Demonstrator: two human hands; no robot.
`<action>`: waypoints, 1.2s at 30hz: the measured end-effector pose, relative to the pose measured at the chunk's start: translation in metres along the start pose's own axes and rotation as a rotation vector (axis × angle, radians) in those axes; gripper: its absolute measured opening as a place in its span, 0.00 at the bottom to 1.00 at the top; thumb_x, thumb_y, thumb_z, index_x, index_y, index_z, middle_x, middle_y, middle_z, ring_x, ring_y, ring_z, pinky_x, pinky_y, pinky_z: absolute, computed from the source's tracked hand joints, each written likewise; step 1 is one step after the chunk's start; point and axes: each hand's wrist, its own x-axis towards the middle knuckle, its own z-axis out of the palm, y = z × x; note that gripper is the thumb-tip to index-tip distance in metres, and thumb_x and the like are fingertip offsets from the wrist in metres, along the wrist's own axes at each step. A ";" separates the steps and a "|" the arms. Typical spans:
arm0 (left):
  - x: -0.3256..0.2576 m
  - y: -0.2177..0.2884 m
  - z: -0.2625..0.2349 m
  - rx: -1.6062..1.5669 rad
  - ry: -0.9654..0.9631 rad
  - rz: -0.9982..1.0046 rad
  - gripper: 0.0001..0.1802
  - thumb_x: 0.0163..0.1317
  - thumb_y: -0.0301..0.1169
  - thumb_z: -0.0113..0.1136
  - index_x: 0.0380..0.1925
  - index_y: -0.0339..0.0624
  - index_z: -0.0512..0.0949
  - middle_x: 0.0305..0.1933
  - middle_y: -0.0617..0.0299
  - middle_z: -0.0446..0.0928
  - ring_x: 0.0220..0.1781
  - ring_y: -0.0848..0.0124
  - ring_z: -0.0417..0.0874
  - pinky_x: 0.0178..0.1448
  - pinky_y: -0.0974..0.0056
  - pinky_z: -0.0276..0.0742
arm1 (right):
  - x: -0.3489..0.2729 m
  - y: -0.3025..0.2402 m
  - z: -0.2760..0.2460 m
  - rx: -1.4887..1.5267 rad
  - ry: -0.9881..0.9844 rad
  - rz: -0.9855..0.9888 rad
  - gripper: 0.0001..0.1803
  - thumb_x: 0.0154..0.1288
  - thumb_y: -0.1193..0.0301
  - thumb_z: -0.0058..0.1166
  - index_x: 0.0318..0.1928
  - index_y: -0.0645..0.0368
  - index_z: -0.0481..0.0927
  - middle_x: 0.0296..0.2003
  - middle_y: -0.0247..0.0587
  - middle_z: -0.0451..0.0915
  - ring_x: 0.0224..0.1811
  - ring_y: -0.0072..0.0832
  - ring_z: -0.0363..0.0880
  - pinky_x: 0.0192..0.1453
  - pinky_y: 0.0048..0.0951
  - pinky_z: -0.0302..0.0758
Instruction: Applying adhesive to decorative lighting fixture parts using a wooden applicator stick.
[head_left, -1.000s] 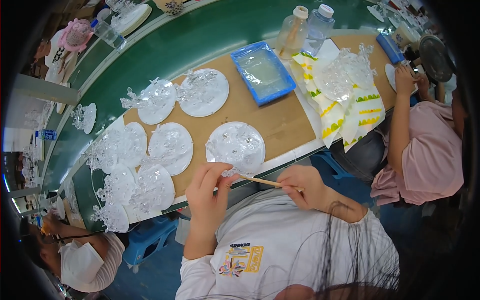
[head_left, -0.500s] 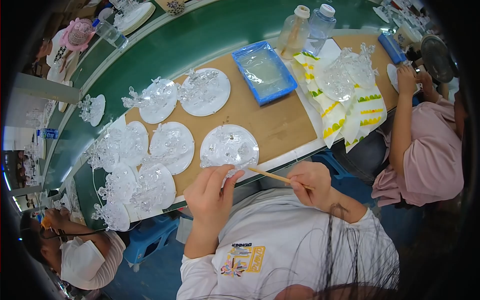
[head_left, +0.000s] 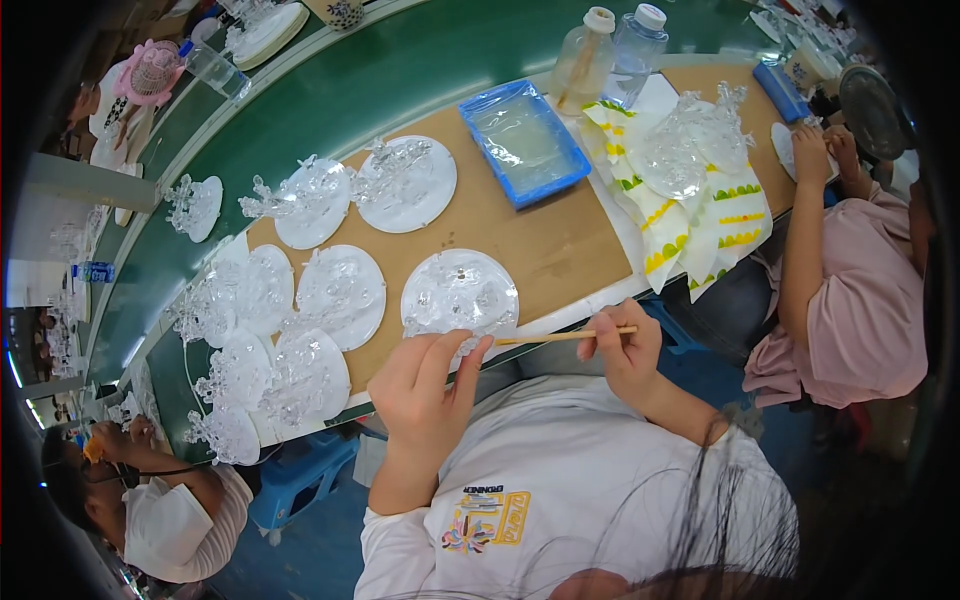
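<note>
Left hand (head_left: 420, 388) pinches a clear piece (head_left: 467, 347), likely not done yet, and right hand (head_left: 629, 350) pinches a stick (head_left: 550, 338) beside it.

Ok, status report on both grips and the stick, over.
Left grip: pinching small clear piece. Right grip: holding wooden stick, tip near piece, contact unclear. White disc just beyond left grip; nothing visibly blocking.

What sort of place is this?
Probably a hand-assembly workshop: repeated white discs topped with clear pieces, a co-worker in pink beside a long green work surface, and a wooden stick in the person's right hand.
</note>
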 end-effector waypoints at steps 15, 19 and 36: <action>0.019 -0.005 0.012 0.029 0.052 0.068 0.12 0.45 0.22 0.72 0.29 0.39 0.79 0.22 0.58 0.74 0.22 0.64 0.74 0.23 0.64 0.67 | 0.055 -0.022 -0.030 -0.024 0.233 -0.328 0.10 0.73 0.72 0.43 0.30 0.60 0.66 0.21 0.40 0.73 0.23 0.22 0.72 0.31 0.21 0.69; 0.032 -0.012 0.029 0.022 0.048 0.070 0.12 0.46 0.22 0.72 0.31 0.38 0.79 0.24 0.58 0.76 0.24 0.63 0.76 0.24 0.65 0.69 | 0.100 -0.033 -0.035 -0.434 0.174 -0.433 0.07 0.72 0.72 0.44 0.35 0.61 0.70 0.23 0.39 0.74 0.25 0.23 0.72 0.33 0.21 0.69; 0.041 -0.028 0.001 -0.083 -0.189 -0.030 0.19 0.50 0.24 0.66 0.45 0.40 0.80 0.49 0.55 0.79 0.48 0.56 0.78 0.51 0.58 0.73 | 0.058 -0.014 -0.036 -0.295 -0.260 -0.400 0.01 0.66 0.78 0.45 0.36 0.63 0.70 0.28 0.46 0.76 0.28 0.31 0.75 0.33 0.27 0.71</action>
